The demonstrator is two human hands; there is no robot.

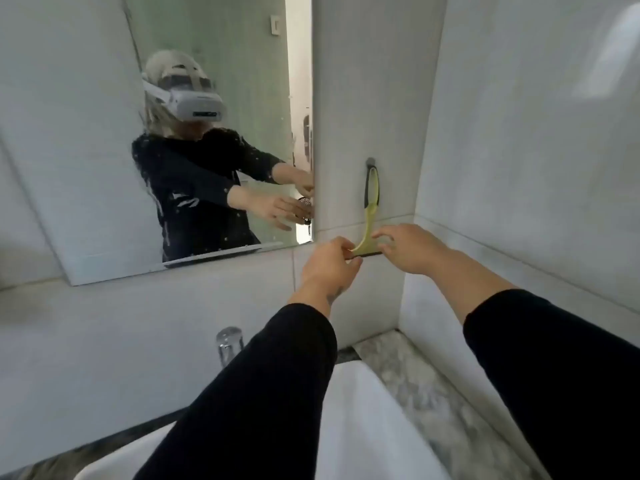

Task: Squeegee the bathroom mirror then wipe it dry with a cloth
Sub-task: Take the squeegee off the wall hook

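Observation:
A yellow-green squeegee [371,199] hangs by its looped handle from a small wall hook [371,162], just right of the mirror [86,168]. My left hand [329,263] pinches the left end of its blade. My right hand [405,245] touches the blade's right end with its fingers spread. The mirror carries water drops and streaks and reflects a person in a dark top with both arms out. No cloth is in view.
A white sink basin [363,410] lies below my arms, with a chrome tap [228,344] behind it. A marbled counter [433,386] runs to the right. Tiled walls [519,133] form a corner close on the right.

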